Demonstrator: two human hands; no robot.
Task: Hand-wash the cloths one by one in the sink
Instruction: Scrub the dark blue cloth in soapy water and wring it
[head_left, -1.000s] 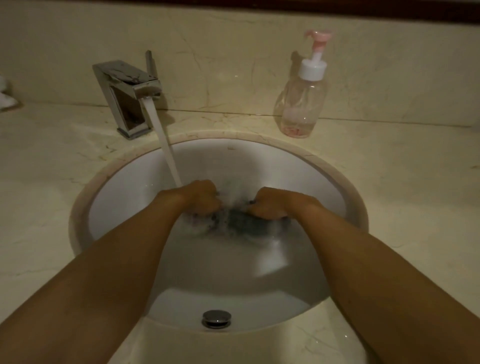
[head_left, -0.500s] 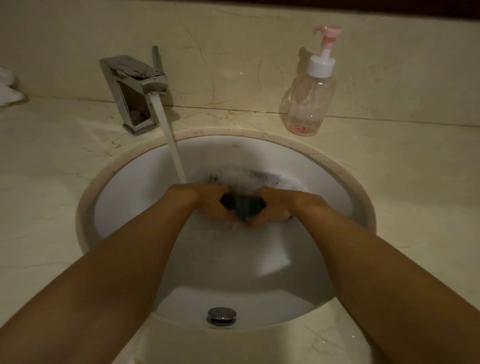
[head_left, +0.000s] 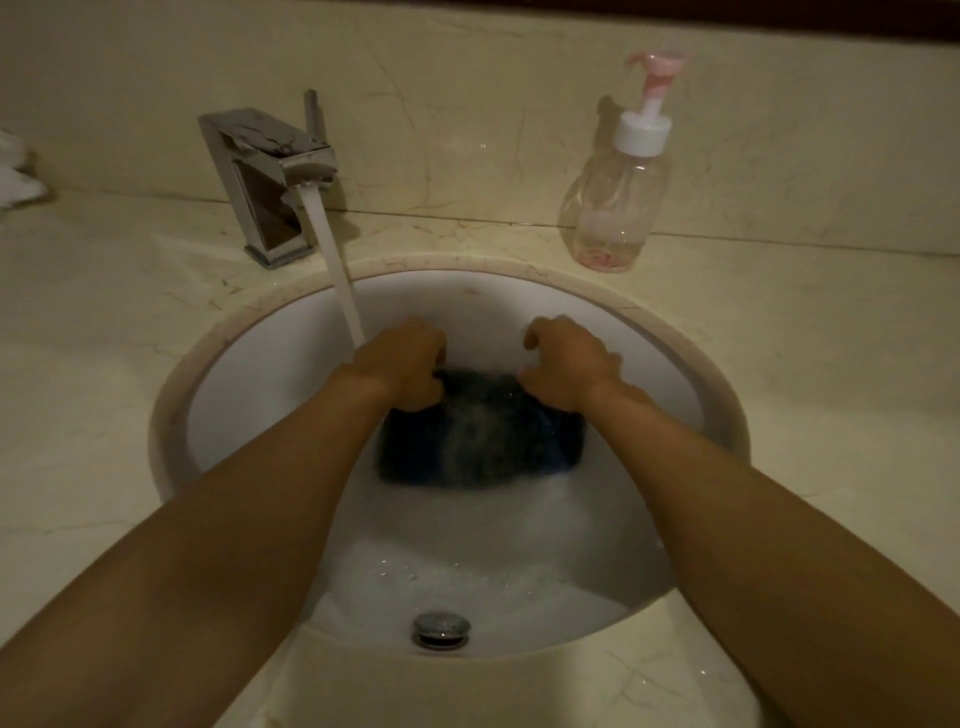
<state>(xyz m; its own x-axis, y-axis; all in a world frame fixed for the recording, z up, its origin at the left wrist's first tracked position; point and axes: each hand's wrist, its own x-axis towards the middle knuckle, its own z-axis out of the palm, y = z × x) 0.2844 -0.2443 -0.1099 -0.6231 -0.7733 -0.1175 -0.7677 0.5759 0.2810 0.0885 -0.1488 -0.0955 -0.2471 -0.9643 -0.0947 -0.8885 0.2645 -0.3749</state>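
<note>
Dark blue cloth (head_left: 483, 436) stretched out in the soapy sink (head_left: 244, 395), top corners gripped by left hand (head_left: 400, 364) and right hand (head_left: 569, 364). Mid-scrub, looks like. Next up, probably: bunch together, rub, rinse under the tap (head_left: 270, 171).

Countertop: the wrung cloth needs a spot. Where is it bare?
The countertop is bare right of the sink past the soap bottle, and left of it beside the faucet. The strip between faucet and bottle is narrow. The sink is crowded: left hand and right hand grip the dark cloth.
</note>
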